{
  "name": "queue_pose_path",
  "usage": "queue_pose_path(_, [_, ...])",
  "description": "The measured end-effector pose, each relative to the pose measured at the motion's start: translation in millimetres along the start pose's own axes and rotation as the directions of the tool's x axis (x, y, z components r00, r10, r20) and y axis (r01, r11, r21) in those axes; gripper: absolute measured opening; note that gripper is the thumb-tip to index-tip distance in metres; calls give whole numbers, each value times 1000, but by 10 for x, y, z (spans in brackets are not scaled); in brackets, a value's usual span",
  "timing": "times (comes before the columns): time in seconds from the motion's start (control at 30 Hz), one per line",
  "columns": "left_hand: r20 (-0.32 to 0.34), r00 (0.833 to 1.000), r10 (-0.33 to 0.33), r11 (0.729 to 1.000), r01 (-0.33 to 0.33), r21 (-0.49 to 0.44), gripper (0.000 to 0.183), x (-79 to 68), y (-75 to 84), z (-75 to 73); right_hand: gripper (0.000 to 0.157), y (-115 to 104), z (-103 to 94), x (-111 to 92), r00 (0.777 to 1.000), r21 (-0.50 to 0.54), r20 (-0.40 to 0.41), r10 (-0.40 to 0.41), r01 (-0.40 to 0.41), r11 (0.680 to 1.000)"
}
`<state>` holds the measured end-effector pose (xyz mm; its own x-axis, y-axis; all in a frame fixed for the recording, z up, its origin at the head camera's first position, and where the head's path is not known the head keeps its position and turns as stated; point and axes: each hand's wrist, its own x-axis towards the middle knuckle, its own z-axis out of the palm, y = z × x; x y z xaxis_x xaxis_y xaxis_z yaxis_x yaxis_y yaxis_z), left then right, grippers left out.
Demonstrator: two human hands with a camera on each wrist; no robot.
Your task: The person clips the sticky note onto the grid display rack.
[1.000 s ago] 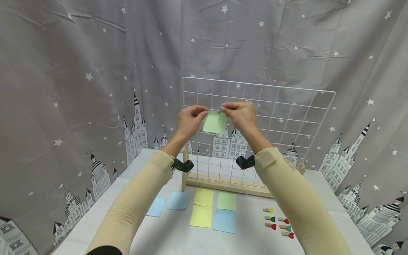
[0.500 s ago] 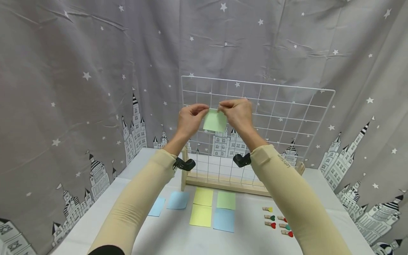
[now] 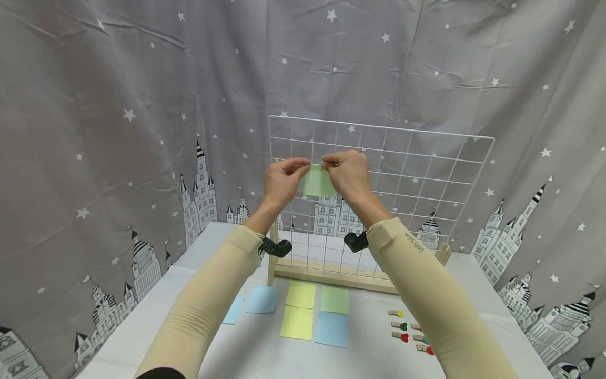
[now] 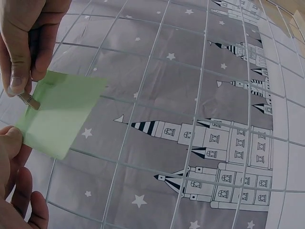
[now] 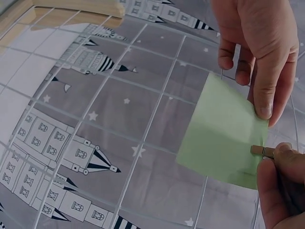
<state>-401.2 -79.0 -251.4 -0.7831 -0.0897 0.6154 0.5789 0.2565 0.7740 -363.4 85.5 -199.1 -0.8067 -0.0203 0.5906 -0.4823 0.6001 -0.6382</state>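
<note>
A green paper square (image 3: 319,181) hangs against the white wire grid (image 3: 402,163), near its upper left. My left hand (image 3: 280,181) pinches the paper's top left corner between thumb and fingers. With thumb and forefinger my right hand (image 3: 349,172) pinches a small wooden clothespin (image 5: 261,151), whose jaws lie over the paper's top edge. The left wrist view shows the same clothespin (image 4: 29,100) on the paper's edge. Whether its jaws also grip a wire of the grid is hidden.
On the white table lie two yellow sheets (image 3: 296,322), a green sheet (image 3: 334,300) and several blue sheets (image 3: 331,329). Several clothespins with coloured hearts (image 3: 400,326) lie at the right, partly behind the right sleeve. The grid stands on a wooden base (image 3: 336,276) before a grey curtain.
My right hand has shifted slightly left along the paper's top edge with the clothespin. The left hand stays at its corner, and the paper keeps nearly the same place.
</note>
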Motion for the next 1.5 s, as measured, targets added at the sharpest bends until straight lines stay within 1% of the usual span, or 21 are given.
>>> queue_pose_path(0.13, [-7, 1000, 8, 1000, -8, 0, 16, 3, -22, 6, 19, 7, 13, 0, 999, -31, -6, -34, 33, 999])
queue_pose_path(0.23, [-10, 1000, 14, 1000, -14, 8, 16, 3, -29, 8, 20, 17, 21, 5, 996, -83, -25, -84, 82, 993])
queue_pose_path(0.37, [-11, 1000, 13, 1000, -13, 24, 18, -5, -21, 5, 20, 17, 26, 5, 993, -119, -42, -110, 104, 987])
queue_pose_path(0.47, [-9, 1000, 11, 999, -11, 34, 19, -8, -4, 1, 20, 10, 28, 6, 993, -121, -51, -110, 104, 987])
queue_pose_path(0.6, [-8, 1000, 21, 999, -20, 46, 19, -16, 16, -9, 19, 21, 37, 10, 988, -121, -79, -133, 123, 985])
queue_pose_path(0.83, [-14, 999, 34, 997, -33, 77, 19, -23, 30, -34, 16, 35, 32, 4, 978, -86, -131, -161, 150, 985])
queue_pose_path(0.97, [-19, 999, 44, 996, -43, 83, 19, -25, 17, -46, 11, 46, 19, -4, 976, -74, -149, -161, 151, 986])
queue_pose_path(1.07, [-18, 998, 53, 996, -51, 75, 19, -27, 3, -52, 11, 64, -6, -15, 978, -48, -153, -144, 138, 989])
queue_pose_path(1.23, [-14, 998, 61, 996, -60, 71, 20, -45, -17, -79, 22, 115, -53, -57, 986, -15, -133, -96, 95, 995])
queue_pose_path(1.33, [-7, 998, 65, 995, -65, 78, 21, -69, -32, -118, 30, 146, -83, -91, 990, -7, -112, -89, 89, 996])
queue_pose_path(1.5, [24, 998, 65, 993, -67, 95, 23, -115, -63, -192, 33, 189, -157, -147, 992, 29, -105, -75, 78, 997])
